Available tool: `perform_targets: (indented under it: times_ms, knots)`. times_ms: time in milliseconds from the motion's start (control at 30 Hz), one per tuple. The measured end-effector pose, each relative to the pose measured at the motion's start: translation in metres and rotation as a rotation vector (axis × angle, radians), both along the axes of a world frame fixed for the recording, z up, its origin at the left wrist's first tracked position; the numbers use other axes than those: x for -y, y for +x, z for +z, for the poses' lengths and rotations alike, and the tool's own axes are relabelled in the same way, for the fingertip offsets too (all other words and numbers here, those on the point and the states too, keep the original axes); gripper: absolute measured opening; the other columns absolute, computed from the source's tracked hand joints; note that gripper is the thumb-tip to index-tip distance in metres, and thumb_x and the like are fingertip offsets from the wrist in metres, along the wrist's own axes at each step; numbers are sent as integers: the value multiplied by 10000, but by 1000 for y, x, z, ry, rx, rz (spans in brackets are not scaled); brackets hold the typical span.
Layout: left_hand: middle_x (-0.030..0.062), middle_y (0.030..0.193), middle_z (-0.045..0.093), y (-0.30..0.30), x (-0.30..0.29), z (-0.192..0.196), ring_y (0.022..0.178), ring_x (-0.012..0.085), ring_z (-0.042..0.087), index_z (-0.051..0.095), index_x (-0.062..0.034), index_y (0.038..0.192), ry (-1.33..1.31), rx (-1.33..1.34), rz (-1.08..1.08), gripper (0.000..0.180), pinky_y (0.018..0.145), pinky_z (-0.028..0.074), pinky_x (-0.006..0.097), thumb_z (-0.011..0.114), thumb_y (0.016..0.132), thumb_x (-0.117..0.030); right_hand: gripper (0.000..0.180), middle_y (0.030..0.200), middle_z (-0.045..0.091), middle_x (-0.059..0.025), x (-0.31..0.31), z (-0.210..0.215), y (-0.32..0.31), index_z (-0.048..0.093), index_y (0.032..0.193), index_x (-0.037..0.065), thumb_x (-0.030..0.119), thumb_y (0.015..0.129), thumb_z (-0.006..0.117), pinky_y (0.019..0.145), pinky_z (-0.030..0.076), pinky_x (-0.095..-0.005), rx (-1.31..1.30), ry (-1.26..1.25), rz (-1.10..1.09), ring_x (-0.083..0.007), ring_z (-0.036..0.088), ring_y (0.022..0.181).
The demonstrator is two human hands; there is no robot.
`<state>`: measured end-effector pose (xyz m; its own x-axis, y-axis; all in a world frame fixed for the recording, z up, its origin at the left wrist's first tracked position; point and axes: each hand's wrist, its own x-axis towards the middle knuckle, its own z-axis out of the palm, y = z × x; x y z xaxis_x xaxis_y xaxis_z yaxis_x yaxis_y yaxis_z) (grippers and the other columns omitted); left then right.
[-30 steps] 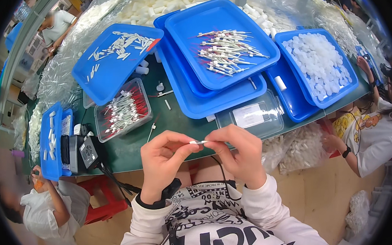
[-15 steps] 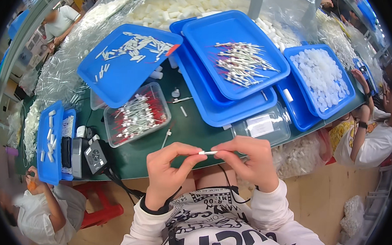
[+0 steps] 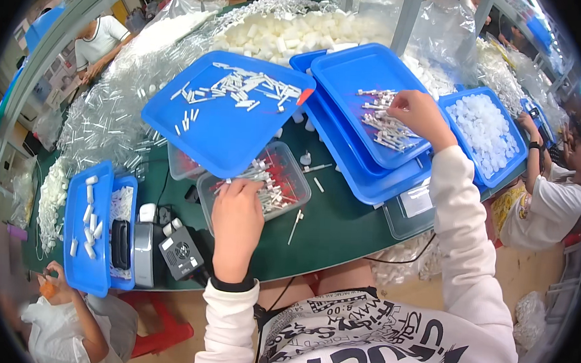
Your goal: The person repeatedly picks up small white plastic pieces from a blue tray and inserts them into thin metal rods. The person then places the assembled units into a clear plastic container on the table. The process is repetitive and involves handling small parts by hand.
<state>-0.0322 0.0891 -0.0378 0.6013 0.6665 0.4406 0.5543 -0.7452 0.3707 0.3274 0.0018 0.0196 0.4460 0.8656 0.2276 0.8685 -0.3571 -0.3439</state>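
Note:
My left hand (image 3: 238, 217) reaches over the near edge of a clear plastic box (image 3: 303, 194) filled with thin white sticks and red wires (image 3: 276, 184). Its fingers are bent down and drawn together among the pieces; whatever they grip is hidden. My right hand (image 3: 422, 118) is over the upper blue tray (image 3: 347, 72), at a pile of slim white sticks with reddish ends (image 3: 392, 131). Thumb and fingers there are pinched, and I cannot make out what is between them.
Another blue tray (image 3: 207, 133) of small white tubes overlaps the box. At the right stands a tray of translucent white caps (image 3: 483, 133). A loose stick (image 3: 295, 226) lies on the green table (image 3: 326, 243). A black device (image 3: 181, 253) sits at left; co-workers sit on both sides.
My hands have parted from the small white piece they held together. The left went forward to the clear box, the right forward and right to the tray. The view has shifted.

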Motion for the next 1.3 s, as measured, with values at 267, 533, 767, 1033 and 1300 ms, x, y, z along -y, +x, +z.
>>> perform_targets:
  times_ms: [267,533,767,1033,1300]
  knots:
    - [82,848,628,-3,-3,6,840,272,601,703,-69,887,-23,110,16,124,769,464,386,665,776,-29,215,977,669,-161,-129,33,-117,661,994,72,221,845,620,839,496,-423,206,-25,424,-330,630,962]
    - [62,873,657,-15,10,20,725,154,623,642,-8,878,-327,682,75,75,637,478,270,668,819,29,245,1030,683,-188,-193,-4,-171,697,1014,35,67,794,595,800,547,-428,381,-220,521,-332,672,967]
    - [139,1025,643,-24,21,26,783,162,649,576,9,1000,-870,1257,-72,88,679,568,282,593,930,-43,251,1026,678,-211,-189,-15,-159,698,1006,30,47,782,586,785,550,-436,139,-140,339,-347,672,960]
    - [166,1071,623,-31,55,41,832,235,683,543,-6,1035,-1046,1489,-167,96,722,603,324,560,940,-18,191,907,677,-145,-118,22,-176,690,977,14,96,810,647,748,531,-343,-313,468,543,-256,678,829]
    - [143,1031,628,-7,77,48,882,257,675,546,2,1057,-1094,1375,-361,119,744,593,363,559,940,-13,175,954,674,-72,57,30,-187,645,1055,-20,21,887,619,762,507,-252,-1172,355,472,-120,652,866]
